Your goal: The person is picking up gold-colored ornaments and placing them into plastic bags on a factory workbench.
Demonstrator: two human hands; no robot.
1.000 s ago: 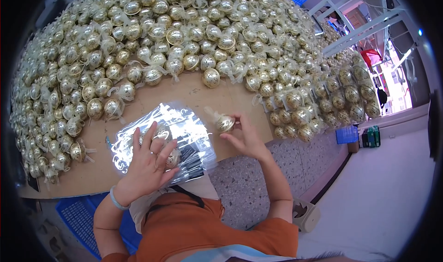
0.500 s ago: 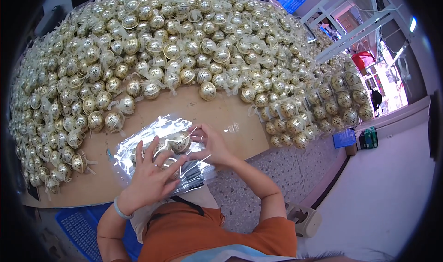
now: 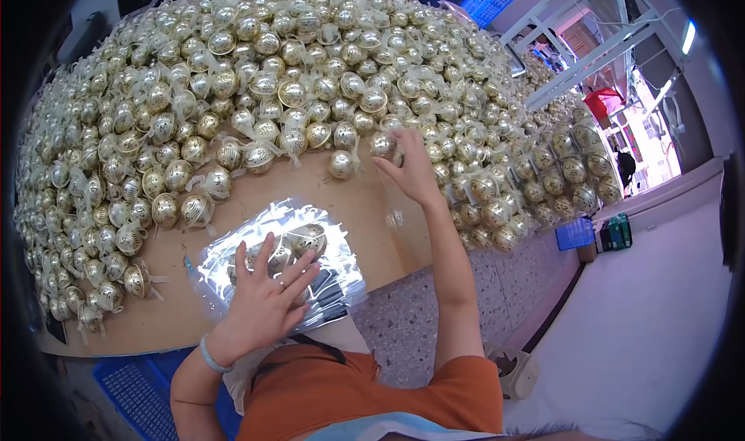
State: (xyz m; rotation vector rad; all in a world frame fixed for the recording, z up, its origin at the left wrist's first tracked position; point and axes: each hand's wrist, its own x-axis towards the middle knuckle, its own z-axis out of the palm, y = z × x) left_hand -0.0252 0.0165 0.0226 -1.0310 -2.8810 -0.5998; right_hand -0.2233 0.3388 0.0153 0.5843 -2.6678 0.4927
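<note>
A: Left hand (image 3: 260, 305)?

B: Pressed flat, fingers spread, on a stack of clear plastic bags (image 3: 275, 266) at the near edge of the brown tabletop (image 3: 353, 208). Nothing clenched; palm down, pinning the top bag. One gold bell (image 3: 306, 239) visible inside that bag, just beyond the fingertips. Pale blue band on the wrist.

A: Right hand (image 3: 411, 169)?

B: Stretched forward to the front edge of the big heap of gold bells (image 3: 310, 76). Fingers curled about one bell at the heap's edge (image 3: 382, 146), touching it. Fully clasped or only touched: cannot tell, since the hand covers part of it.

A: Position of that bell?

B: At the rim of the heap, just right of a loose bell (image 3: 341, 164) standing alone on the bare board. Well apart from the bags.

A: The heap itself?

B: Round, shiny, patterned bells, each with a whitish ribbon loop, piled in a broad arc around the bare patch of table, from far left round to far right. More bells (image 3: 543, 177) spilling down the right side.

A: Anything else nearby?

B: Blue crate (image 3: 132, 387) below the table at lower left. Speckled floor (image 3: 403, 324) under the right forearm. Small blue box (image 3: 574, 234) by the wall at right. Orange shirt (image 3: 349, 394) at the bottom edge.
</note>
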